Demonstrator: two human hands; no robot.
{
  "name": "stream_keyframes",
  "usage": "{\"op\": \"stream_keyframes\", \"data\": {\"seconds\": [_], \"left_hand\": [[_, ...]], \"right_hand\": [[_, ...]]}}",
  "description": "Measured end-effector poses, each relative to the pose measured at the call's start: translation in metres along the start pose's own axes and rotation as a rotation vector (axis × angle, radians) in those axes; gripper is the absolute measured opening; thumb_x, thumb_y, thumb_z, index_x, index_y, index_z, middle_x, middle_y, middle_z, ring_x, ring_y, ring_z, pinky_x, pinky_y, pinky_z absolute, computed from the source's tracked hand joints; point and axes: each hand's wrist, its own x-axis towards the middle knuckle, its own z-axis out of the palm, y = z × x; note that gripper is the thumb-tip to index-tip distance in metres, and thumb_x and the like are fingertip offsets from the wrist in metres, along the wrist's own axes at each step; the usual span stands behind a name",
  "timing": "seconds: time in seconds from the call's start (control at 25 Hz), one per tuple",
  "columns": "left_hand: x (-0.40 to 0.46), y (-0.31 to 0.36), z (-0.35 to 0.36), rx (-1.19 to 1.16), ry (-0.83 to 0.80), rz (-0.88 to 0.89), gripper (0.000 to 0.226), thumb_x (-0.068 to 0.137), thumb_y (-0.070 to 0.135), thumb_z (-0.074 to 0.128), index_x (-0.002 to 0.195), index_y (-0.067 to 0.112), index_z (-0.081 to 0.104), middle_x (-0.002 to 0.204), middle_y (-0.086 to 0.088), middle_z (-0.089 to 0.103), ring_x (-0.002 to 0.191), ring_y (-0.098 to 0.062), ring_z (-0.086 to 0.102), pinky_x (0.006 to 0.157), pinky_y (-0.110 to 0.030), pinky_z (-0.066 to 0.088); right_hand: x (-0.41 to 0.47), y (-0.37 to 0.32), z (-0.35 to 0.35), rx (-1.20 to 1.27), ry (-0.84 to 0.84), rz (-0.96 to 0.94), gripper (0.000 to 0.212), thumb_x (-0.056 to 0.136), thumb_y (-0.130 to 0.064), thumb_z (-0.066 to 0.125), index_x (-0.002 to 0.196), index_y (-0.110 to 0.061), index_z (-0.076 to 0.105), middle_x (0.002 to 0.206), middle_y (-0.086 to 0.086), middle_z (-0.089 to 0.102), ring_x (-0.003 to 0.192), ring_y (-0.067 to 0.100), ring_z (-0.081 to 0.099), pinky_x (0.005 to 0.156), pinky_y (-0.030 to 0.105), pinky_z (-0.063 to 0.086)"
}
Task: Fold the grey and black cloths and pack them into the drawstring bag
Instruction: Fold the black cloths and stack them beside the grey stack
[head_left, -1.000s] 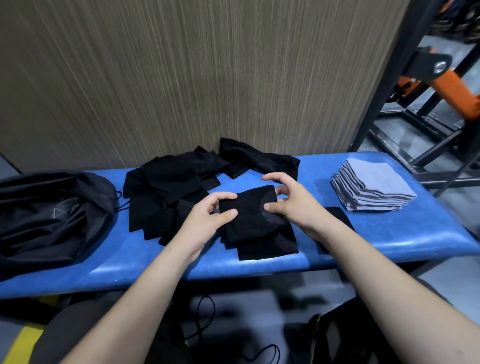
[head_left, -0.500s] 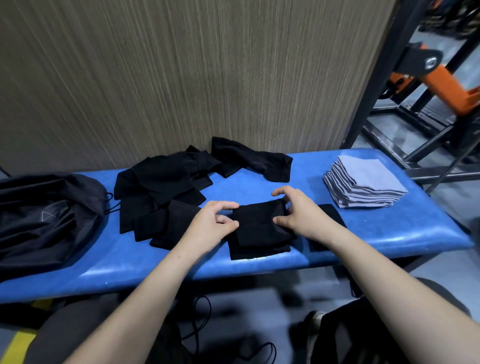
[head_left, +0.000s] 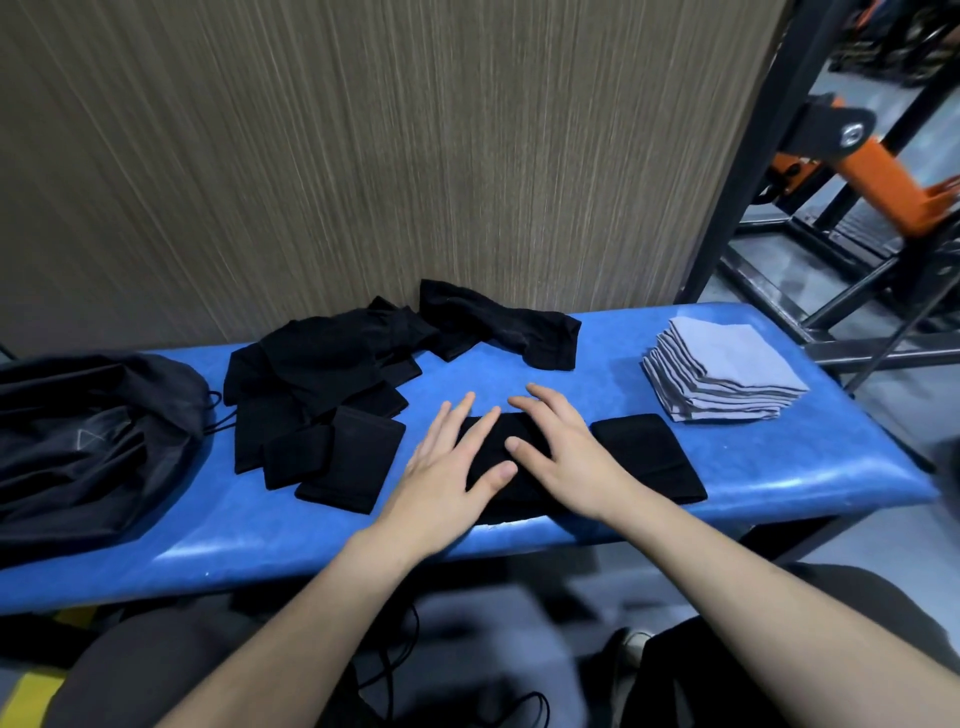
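Folded black cloth (head_left: 511, 470) lies at the blue bench's (head_left: 779, 467) near edge under left hand (head_left: 449, 470) and right hand (head_left: 566, 460), both flat, fingers straight, gripping nothing; press evenly outward, probably to set the crease.

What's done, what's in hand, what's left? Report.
Done: the grey stack sits folded at the bench's right end, with one folded black cloth beside the hands. In hand: left hand and right hand press flat a black cloth. Left: the black pile remains unfolded, and the bag lies unpacked.
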Motion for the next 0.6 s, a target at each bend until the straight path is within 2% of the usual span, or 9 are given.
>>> {"op": "stream_keyframes", "data": {"seconds": [0.2,0.28,0.4,0.52,0.6], "left_hand": [[-0.002,-0.002,-0.005,-0.124,0.038,0.022,0.064,0.1,0.048,0.051,0.156,0.046,0.02,0.165,0.025,-0.006,0.153,0.001,0.0,0.122,-0.029,0.018],[-0.002,-0.005,-0.002,-0.051,0.019,0.028,0.064,0.102,0.047,0.047,0.157,0.045,0.016,0.166,0.023,-0.008,0.153,0.0,-0.004,0.123,-0.03,0.015],[-0.002,-0.011,0.006,0.175,-0.018,0.049,0.065,0.104,0.055,0.031,0.16,0.039,0.002,0.168,0.015,-0.013,0.153,-0.004,-0.014,0.127,-0.034,0.002],[0.003,-0.015,0.002,0.235,-0.011,0.054,0.067,0.101,0.06,0.024,0.16,0.038,0.001,0.169,0.012,-0.01,0.154,-0.007,-0.011,0.126,-0.031,-0.001],[0.008,-0.019,-0.005,0.242,-0.013,0.043,0.069,0.098,0.062,0.021,0.16,0.039,0.001,0.169,0.012,-0.008,0.155,-0.009,-0.008,0.126,-0.031,0.0]], "right_hand": [[0.003,-0.002,0.006,-0.081,-0.046,-0.062,0.057,0.102,-0.035,0.05,0.154,-0.019,0.034,0.167,0.0,0.008,0.154,0.014,-0.006,0.122,0.027,0.003],[0.003,-0.001,0.007,-0.243,-0.129,-0.076,0.062,0.103,-0.045,0.039,0.158,-0.021,0.023,0.168,-0.002,0.0,0.153,0.014,-0.012,0.124,0.033,-0.001],[0.0,0.002,0.01,-0.475,-0.235,-0.05,0.077,0.093,-0.063,0.013,0.16,-0.026,0.005,0.167,-0.003,-0.008,0.153,0.017,-0.016,0.125,0.044,-0.003],[0.003,0.002,0.014,-0.455,-0.224,-0.022,0.068,0.101,-0.055,0.022,0.16,-0.027,0.003,0.167,-0.004,-0.009,0.152,0.017,-0.017,0.125,0.043,-0.005],[0.012,0.001,0.015,-0.382,-0.217,-0.01,0.065,0.104,-0.05,0.032,0.16,-0.027,0.008,0.168,-0.005,-0.005,0.153,0.016,-0.013,0.124,0.042,-0.004]]}}
